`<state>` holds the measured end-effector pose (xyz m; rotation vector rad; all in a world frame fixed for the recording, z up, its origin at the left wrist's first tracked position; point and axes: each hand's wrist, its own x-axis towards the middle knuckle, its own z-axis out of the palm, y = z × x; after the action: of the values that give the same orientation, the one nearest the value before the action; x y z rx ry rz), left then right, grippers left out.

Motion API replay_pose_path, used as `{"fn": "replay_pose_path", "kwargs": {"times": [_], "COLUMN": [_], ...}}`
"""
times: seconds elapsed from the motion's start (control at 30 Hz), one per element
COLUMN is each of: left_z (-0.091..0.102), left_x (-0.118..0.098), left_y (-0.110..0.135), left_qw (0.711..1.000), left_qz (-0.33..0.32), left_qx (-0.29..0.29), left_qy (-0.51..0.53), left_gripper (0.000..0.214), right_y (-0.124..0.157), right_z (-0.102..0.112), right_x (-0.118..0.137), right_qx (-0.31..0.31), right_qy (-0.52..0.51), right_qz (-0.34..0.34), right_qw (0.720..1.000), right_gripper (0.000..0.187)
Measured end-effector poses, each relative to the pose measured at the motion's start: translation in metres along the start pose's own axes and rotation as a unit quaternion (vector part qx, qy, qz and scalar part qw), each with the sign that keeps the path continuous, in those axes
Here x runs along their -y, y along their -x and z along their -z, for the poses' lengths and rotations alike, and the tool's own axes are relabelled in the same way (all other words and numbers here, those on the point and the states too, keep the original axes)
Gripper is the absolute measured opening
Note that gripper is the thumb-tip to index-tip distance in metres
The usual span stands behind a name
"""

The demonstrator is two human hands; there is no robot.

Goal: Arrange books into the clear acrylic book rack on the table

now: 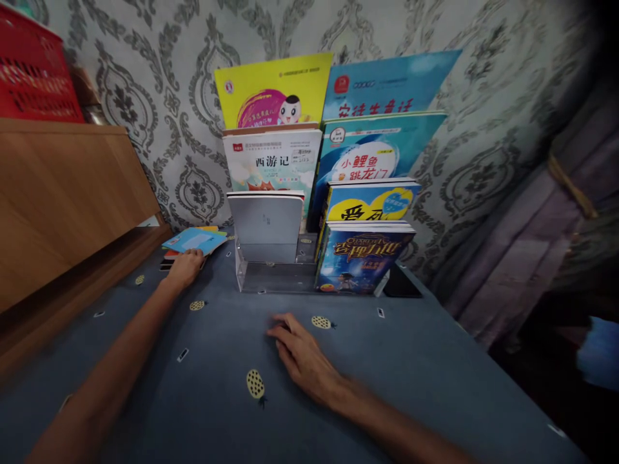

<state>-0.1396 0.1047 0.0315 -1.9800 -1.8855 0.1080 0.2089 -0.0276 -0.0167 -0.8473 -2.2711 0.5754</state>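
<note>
At the left, my left hand (186, 267) is at the near edge of a small stack of books, its fingers closed on the light blue book (196, 240) on top. Part of its grip is hidden. My right hand (302, 354) hovers over or rests on the tablecloth, holding nothing; its fingers are apart and slightly blurred. Beyond it stands a clear tiered book rack (275, 277). Its left side holds a yellow book (275, 90), a white book (273, 154) and a grey book (265, 222). On the right are several books, with a dark blue one (362, 258) in front.
A grey-blue tablecloth (213, 399) with pineapple prints covers the table. To the left is a wooden cabinet (68, 200) with a red basket (33, 71) on it. A dark flat object (403, 283) lies beside the rack. A curtain (517, 251) hangs at the right.
</note>
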Motion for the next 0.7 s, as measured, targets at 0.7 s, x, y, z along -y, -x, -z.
{"fn": "replay_pose_path", "kwargs": {"times": [0.7], "left_z": [-0.011], "left_x": [0.034], "left_y": [0.147], "left_qw": [0.984], "left_qz": [-0.095], "left_qx": [-0.038], "left_qy": [0.145], "left_gripper": [0.048], "right_y": [-0.001], "right_z": [0.0], "right_x": [0.002], "right_qx": [0.004], "right_qy": [0.016], "right_qz": [0.015], "right_qw": [1.0], "right_gripper": [0.028]}}
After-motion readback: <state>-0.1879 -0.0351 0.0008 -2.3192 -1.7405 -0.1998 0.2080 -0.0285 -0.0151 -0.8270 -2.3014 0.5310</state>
